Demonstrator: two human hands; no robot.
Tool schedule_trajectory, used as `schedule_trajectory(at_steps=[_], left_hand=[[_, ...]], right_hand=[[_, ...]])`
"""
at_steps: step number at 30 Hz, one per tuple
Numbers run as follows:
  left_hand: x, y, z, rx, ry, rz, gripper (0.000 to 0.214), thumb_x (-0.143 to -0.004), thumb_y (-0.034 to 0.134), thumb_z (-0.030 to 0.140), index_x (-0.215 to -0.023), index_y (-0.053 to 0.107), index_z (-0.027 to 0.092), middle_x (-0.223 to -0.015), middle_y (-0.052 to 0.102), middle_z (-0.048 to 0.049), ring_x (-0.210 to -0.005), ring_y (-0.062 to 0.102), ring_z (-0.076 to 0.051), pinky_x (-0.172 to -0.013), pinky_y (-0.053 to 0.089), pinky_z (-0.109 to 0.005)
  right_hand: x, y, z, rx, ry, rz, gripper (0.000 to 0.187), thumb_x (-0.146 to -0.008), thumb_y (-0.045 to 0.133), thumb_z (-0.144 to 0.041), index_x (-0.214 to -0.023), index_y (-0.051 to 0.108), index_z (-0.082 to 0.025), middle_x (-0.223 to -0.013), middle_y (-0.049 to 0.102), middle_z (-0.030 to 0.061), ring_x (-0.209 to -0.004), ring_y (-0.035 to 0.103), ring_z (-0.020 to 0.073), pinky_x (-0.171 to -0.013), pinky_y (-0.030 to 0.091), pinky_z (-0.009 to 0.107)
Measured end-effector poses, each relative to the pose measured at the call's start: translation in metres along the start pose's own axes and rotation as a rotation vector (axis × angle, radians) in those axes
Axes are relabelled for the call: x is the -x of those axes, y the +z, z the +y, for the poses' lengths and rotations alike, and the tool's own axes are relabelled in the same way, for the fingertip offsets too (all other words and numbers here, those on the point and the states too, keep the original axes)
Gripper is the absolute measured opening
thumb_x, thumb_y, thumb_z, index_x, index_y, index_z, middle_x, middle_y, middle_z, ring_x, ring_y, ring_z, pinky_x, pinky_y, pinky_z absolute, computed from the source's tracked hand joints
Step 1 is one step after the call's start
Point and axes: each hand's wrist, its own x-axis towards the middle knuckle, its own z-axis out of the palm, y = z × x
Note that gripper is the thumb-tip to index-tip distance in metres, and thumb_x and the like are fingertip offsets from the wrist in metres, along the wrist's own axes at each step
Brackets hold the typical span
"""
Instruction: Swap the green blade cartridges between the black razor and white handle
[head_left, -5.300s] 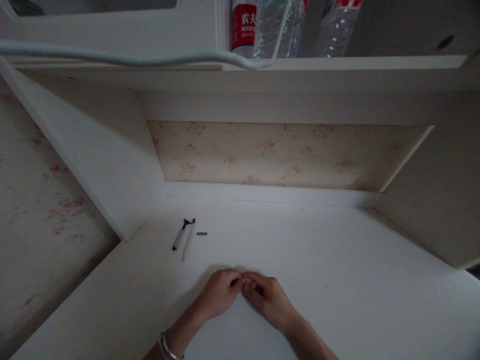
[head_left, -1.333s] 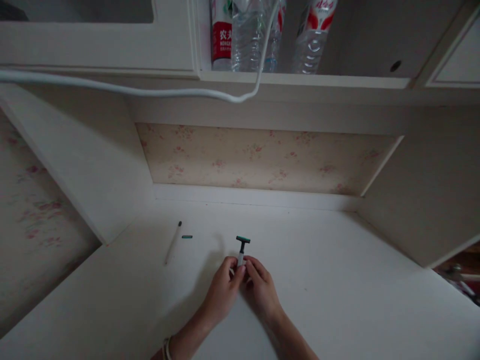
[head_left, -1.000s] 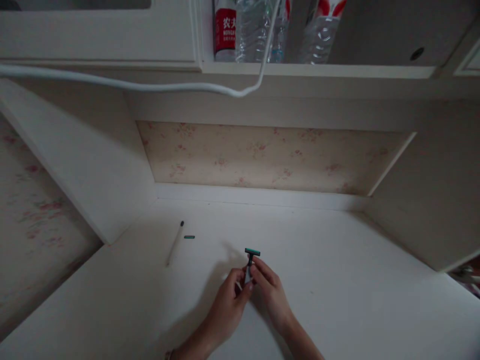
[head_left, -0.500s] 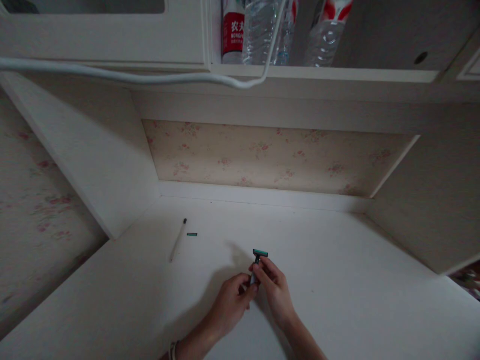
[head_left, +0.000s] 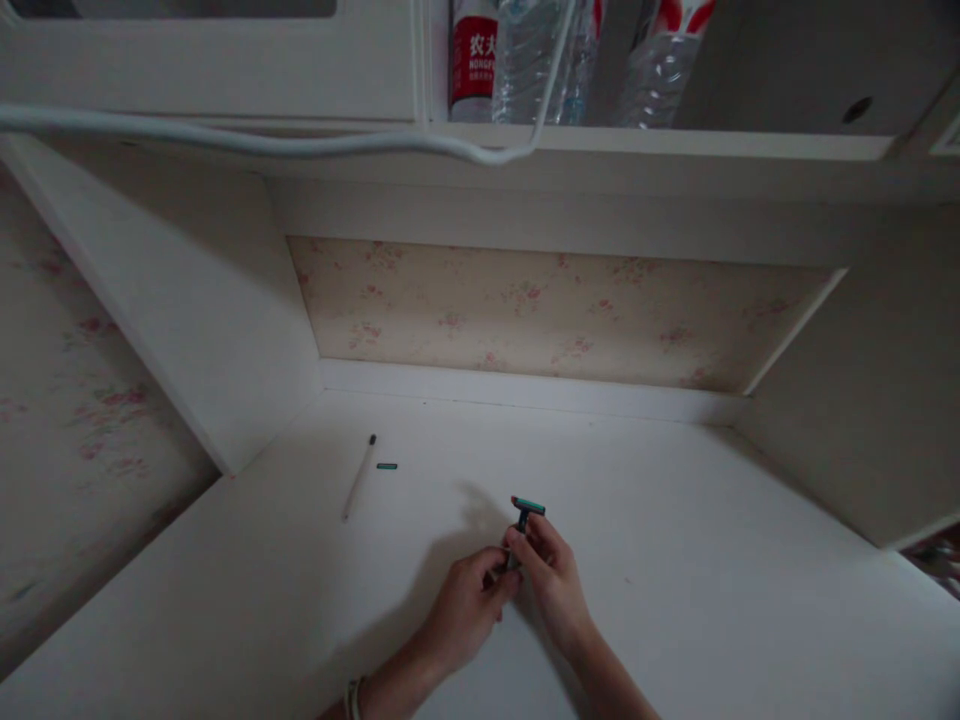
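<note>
A razor (head_left: 529, 506) with a green and black head is held upright above the white desk, its head pointing away from me. My right hand (head_left: 553, 573) pinches its handle just under the head. Lower on the handle, the thumb and fingers of my left hand (head_left: 471, 603) are closed round its end, which they partly hide. To the left, a small green and black razor blade cartridge (head_left: 387, 466) lies flat on the desk. Beside it rests a thin pale stick with a black tip (head_left: 361, 476), perhaps a brush or pen.
The white desk (head_left: 675, 520) has side panels (head_left: 187, 300) left and right and floral wallpaper behind. Overhead, a shelf holds several plastic bottles (head_left: 664, 70). A white cable (head_left: 300, 147) hangs across the shelf front.
The razor's head has shifted slightly right and tilted a little in my fingers. Both hands keep their hold. The whole view has moved slightly.
</note>
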Motion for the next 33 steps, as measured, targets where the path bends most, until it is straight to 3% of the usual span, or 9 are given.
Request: schedule_trajectory(at_steps=[12,16,19,21,24,27,31,33], left_hand=[[0.0,0.0,0.0,0.006,-0.016,-0.041,0.03,-0.086,0.051,0.041,-0.08,0.062,0.013,-0.062,0.057,-0.0015,-0.052,0.053,-0.013,-0.047,0.035,-0.022],[0.001,-0.002,0.009,-0.003,0.035,0.022,0.034,-0.086,0.05,0.045,-0.094,0.063,0.014,-0.078,0.063,-0.0061,-0.059,0.054,-0.014,-0.052,0.039,-0.023],[0.0,-0.006,0.013,0.037,0.0,0.091,0.041,-0.086,0.048,0.051,-0.099,0.062,0.015,-0.082,0.062,-0.0059,-0.059,0.052,-0.013,-0.049,0.039,-0.022],[-0.001,-0.01,0.013,0.122,-0.061,0.104,0.046,-0.085,0.048,0.055,-0.104,0.059,0.015,-0.077,0.059,-0.0045,-0.059,0.052,-0.013,-0.044,0.037,-0.021],[-0.004,-0.017,0.016,0.289,-0.069,0.112,0.052,-0.082,0.052,0.056,-0.114,0.054,0.015,-0.089,0.061,-0.0081,-0.071,0.056,-0.017,-0.044,0.039,-0.02],[-0.004,-0.022,0.019,0.409,-0.045,0.112,0.055,-0.079,0.057,0.055,-0.118,0.053,0.016,-0.104,0.06,-0.0119,-0.084,0.057,-0.02,-0.049,0.043,-0.02],[-0.006,-0.025,0.02,0.461,-0.067,0.128,0.059,-0.077,0.062,0.052,-0.121,0.053,0.015,-0.098,0.062,-0.0107,-0.083,0.058,-0.02,-0.051,0.043,-0.02],[-0.006,-0.026,0.018,0.46,-0.056,0.126,0.055,-0.077,0.062,0.05,-0.118,0.056,0.014,-0.093,0.062,-0.0097,-0.079,0.056,-0.018,-0.05,0.043,-0.02]], right_hand=[[0.0,-0.003,0.004,0.08,-0.015,-0.029,0.027,-0.08,0.065,-0.044,-0.083,0.059,-0.018,-0.061,0.044,-0.0044,-0.054,0.041,0.0113,-0.046,0.032,0.022],[-0.001,-0.005,0.001,0.11,-0.029,0.004,0.028,-0.08,0.064,-0.045,-0.081,0.061,-0.018,-0.06,0.047,-0.004,-0.053,0.043,0.0119,-0.046,0.034,0.022],[-0.002,-0.008,0.002,0.2,-0.061,0.082,0.034,-0.081,0.064,-0.044,-0.102,0.066,-0.018,-0.07,0.06,-0.0002,-0.065,0.054,0.0159,-0.056,0.043,0.024],[-0.002,-0.01,0.003,0.266,-0.086,0.105,0.043,-0.081,0.064,-0.042,-0.117,0.062,-0.019,-0.093,0.067,0.0054,-0.086,0.059,0.0213,-0.074,0.047,0.03],[0.0,-0.008,0.004,0.306,-0.108,0.054,0.046,-0.081,0.064,-0.039,-0.123,0.06,-0.02,-0.116,0.064,0.0099,-0.106,0.055,0.0263,-0.091,0.043,0.038],[0.003,-0.003,0.004,0.321,-0.107,-0.004,0.043,-0.082,0.063,-0.039,-0.12,0.062,-0.02,-0.114,0.065,0.0103,-0.104,0.058,0.0274,-0.09,0.045,0.04],[0.005,0.002,0.002,0.353,-0.167,-0.062,0.038,-0.083,0.061,-0.039,-0.117,0.064,-0.022,-0.111,0.066,0.009,-0.099,0.059,0.0263,-0.087,0.046,0.037],[0.005,0.003,-0.001,0.39,-0.191,-0.097,0.033,-0.085,0.059,-0.039,-0.113,0.066,-0.023,-0.098,0.068,0.0073,-0.088,0.061,0.0236,-0.078,0.047,0.032]])
